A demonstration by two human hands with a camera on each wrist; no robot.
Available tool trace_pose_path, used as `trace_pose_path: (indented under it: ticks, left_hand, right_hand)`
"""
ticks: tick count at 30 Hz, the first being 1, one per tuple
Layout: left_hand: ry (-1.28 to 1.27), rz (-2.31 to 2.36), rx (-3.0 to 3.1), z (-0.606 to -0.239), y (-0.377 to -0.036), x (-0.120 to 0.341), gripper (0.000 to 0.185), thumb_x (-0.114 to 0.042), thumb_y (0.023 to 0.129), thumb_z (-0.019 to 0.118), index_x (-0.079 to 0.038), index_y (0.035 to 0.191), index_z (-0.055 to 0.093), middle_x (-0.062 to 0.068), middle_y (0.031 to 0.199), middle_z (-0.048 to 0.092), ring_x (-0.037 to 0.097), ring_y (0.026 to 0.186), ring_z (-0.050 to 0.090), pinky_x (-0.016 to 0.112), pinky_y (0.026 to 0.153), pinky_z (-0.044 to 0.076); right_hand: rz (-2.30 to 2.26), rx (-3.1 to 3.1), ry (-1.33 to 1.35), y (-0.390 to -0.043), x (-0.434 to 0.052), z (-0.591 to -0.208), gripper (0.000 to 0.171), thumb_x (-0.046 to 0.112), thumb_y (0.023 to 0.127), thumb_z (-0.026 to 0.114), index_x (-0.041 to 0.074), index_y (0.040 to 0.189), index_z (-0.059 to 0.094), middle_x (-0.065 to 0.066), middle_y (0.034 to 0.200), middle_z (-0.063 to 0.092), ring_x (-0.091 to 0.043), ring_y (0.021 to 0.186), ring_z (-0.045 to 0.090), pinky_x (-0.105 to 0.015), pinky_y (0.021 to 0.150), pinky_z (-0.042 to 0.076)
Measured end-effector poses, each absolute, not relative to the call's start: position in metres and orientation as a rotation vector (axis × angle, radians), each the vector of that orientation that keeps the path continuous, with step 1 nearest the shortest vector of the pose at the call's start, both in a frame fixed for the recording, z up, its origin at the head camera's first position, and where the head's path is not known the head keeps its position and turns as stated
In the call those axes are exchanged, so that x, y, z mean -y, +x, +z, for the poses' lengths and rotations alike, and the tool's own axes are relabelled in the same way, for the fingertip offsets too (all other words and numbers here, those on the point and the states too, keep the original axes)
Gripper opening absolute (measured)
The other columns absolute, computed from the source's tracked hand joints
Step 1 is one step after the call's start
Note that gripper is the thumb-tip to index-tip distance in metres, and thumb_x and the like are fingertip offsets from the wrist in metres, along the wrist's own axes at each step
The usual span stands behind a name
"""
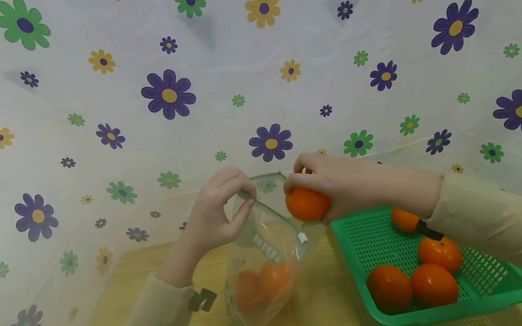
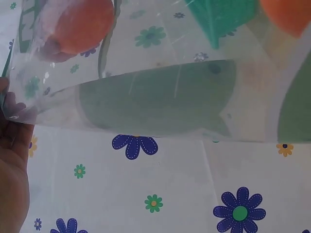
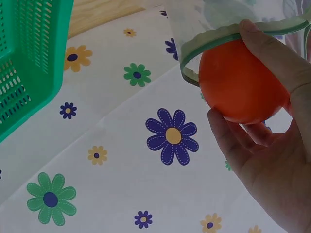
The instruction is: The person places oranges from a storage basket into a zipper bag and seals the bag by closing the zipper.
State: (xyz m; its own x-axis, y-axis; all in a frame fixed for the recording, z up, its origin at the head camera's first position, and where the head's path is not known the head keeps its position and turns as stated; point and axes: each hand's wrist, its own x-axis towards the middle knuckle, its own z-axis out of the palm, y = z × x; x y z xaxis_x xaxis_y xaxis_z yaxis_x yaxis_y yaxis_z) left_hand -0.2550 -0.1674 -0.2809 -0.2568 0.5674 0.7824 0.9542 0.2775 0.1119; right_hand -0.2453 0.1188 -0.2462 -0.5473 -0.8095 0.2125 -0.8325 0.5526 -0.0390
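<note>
Left fingers (image 1: 234,186) pinched, right fingers (image 3: 229,140) curled.

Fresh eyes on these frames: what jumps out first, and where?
Likely the bright orange fruit gripped by the right hand at the mouth of a clear zip bag, whose rim the left hand pinches. Next, the green basket on the person's right, with more fruits inside. Behind everything hangs a boldly flower-patterned sheet.
</note>
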Motion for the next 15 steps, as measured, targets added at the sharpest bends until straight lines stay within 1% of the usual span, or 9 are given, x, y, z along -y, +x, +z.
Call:
trace_pose_path:
  ticks: [5, 11, 13, 15]
  left_hand:
    - [-1.359, -0.802, 1.940, -0.2822, -0.2549, 0.1682, 0.022, 0.012, 0.081, 0.068, -0.007, 0.092, 0.066, 0.004, 0.087, 0.064, 0.018, 0.087, 0.059, 0.025, 0.082, 0.051]
    - [-1.359, -0.797, 1.926, -0.2832, -0.2563, 0.1688, 0.020, 0.011, 0.082, 0.068, -0.006, 0.091, 0.066, 0.004, 0.087, 0.064, 0.018, 0.086, 0.059, 0.024, 0.082, 0.051]
    - [-1.362, -0.791, 1.910, -0.2833, -0.2570, 0.1689, 0.019, 0.011, 0.082, 0.067, -0.006, 0.090, 0.065, 0.004, 0.086, 0.064, 0.018, 0.085, 0.058, 0.024, 0.082, 0.050]
    - [-1.365, -0.783, 1.897, -0.2832, -0.2576, 0.1688, 0.018, 0.011, 0.081, 0.067, -0.005, 0.090, 0.065, 0.004, 0.086, 0.064, 0.018, 0.084, 0.058, 0.025, 0.081, 0.050]
  right_hand:
    - [0.223, 2.648, 1.431, -0.2447, -0.1149, -0.2467, 0.074, 0.020, 0.070, 0.100, 0.025, 0.132, 0.060, -0.009, 0.131, 0.058, -0.026, 0.113, 0.066, -0.040, 0.091, 0.063]
    - [0.157, 2.661, 1.444, -0.2436, -0.1159, -0.2492, 0.074, 0.022, 0.071, 0.100, 0.027, 0.133, 0.060, -0.009, 0.131, 0.057, -0.025, 0.112, 0.064, -0.036, 0.086, 0.063]
    - [0.115, 2.642, 1.454, -0.2430, -0.1162, -0.2497, 0.068, 0.028, 0.076, 0.097, 0.026, 0.133, 0.061, -0.010, 0.130, 0.057, -0.025, 0.111, 0.064, -0.034, 0.084, 0.063]
    - [0.087, 2.629, 1.464, -0.2424, -0.1164, -0.2497, 0.062, 0.029, 0.080, 0.095, 0.024, 0.132, 0.062, -0.010, 0.130, 0.058, -0.024, 0.110, 0.064, -0.031, 0.083, 0.063]
